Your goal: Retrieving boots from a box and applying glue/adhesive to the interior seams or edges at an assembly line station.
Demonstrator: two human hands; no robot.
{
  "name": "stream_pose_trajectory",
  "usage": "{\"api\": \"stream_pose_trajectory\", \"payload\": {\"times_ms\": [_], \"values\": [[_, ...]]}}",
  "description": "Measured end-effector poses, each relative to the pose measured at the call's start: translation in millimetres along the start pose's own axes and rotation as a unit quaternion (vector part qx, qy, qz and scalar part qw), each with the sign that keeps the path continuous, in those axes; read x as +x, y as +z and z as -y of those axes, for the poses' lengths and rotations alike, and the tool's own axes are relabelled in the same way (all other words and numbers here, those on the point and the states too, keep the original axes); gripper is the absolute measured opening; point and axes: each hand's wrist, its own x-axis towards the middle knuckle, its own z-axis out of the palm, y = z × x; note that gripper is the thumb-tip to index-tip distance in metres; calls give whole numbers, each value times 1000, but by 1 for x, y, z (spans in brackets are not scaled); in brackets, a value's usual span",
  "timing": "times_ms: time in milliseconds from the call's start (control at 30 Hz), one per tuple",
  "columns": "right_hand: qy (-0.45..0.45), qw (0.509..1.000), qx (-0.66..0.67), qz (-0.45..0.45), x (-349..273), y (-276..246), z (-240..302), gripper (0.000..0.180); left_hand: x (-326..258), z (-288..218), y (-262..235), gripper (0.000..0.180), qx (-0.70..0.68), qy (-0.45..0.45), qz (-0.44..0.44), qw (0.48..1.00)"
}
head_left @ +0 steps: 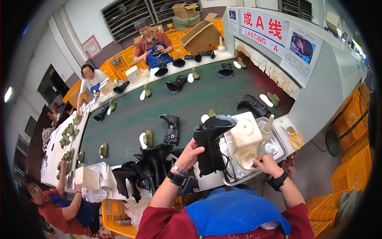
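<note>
My left hand (pixel 191 154) is closed round the shaft of a black boot (pixel 207 145), which is tilted with its pale-edged sole side facing up. My right hand (pixel 269 165) pinches a small brush (pixel 259 157) at the mouth of a white plastic glue container (pixel 246 133). The brush's far end is hard to make out inside the opening. That container stands in a metal tray (pixel 281 150), beside an off-white squeeze bottle (pixel 267 125). Left of my left hand, several black boots (pixel 153 161) are bunched at the table edge.
A green conveyor belt (pixel 127 123) carries boots, olive shoe lasts (pixel 148 138) and white insoles (pixel 266 100). Yellow-handled scissors (pixel 295 139) lie right of the tray. Co-workers (pixel 151 49) stand across and at the left. Orange crates (pixel 342 175) flank the right side; a grey machine (pixel 318 83) spans the belt's end.
</note>
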Motion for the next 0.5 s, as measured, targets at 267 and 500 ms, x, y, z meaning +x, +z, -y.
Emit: {"api": "stream_pose_trajectory", "payload": {"times_ms": [267,500], "values": [[119,957,246,-92,-9,-14,-22,22,-3,16,-8,70,-133,-29,-13,991],[94,960,235,-123,6,6,-27,18,17,17,5,71,-73,5,42,996]]}}
